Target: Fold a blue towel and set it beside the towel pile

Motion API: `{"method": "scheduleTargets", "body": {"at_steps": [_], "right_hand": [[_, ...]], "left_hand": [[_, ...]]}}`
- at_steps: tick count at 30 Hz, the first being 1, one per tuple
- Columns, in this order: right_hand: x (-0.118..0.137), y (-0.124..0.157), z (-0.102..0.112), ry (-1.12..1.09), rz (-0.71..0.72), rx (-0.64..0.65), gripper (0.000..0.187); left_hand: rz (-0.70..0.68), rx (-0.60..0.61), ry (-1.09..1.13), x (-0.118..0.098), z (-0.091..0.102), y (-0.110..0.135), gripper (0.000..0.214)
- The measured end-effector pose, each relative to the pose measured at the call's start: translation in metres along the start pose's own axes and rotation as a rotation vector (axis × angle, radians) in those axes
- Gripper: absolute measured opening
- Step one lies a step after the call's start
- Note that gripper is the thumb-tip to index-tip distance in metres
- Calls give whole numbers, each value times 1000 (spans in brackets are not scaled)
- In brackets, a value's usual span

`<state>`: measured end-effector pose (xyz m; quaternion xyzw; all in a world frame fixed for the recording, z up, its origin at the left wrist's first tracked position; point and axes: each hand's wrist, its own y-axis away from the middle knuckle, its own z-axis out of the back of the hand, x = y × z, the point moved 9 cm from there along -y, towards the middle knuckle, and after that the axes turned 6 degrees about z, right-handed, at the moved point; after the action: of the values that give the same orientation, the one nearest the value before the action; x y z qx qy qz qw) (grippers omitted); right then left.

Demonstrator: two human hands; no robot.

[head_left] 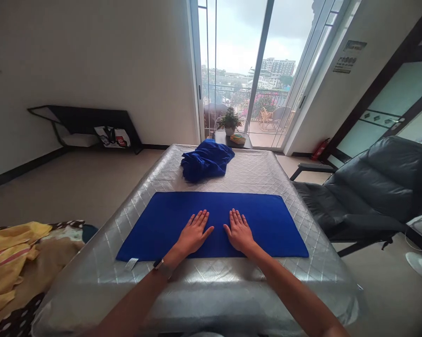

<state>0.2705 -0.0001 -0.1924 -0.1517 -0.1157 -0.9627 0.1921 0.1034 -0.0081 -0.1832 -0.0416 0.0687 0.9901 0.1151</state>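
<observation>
left hand [194,233] and right hand [239,231] rest flat, apart, on a blue towel [216,206]

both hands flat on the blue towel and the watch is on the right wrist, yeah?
One slip: the head view shows the watch on the left wrist, not the right. The left hand and right hand do lie flat on the blue towel.

Both forearms [295,295] are bare, and the left wrist [173,255] wears a slim dark band [163,268], perhaps a fitness watch.
</observation>
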Motion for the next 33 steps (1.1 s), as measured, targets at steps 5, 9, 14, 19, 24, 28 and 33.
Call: {"method": "scheduleTargets", "body": {"at_steps": [5,9,14,19,24,28,33], "right_hand": [[-82,32,11,108,-176,-3,69],[-158,72,22,195,-355,-25,69],[-202,106,26,203,-441,-53,70],[-207,115,25,197,-420,-68,70],[-209,117,29,207,-444,-58,69],[-172,94,45,224,-371,-131,64],[-49,25,47,61,-93,-153,60]], "left_hand": [[232,27,-66,104,8,32,76],[439,2,-124,191,14,68,79],[451,-24,-133,218,14,86,81],[413,-12,-128,215,14,93,81],[261,-2,-144,212,16,101,62],[372,-116,-98,192,33,79,72],[50,-102,61,53,36,4,68]]}}
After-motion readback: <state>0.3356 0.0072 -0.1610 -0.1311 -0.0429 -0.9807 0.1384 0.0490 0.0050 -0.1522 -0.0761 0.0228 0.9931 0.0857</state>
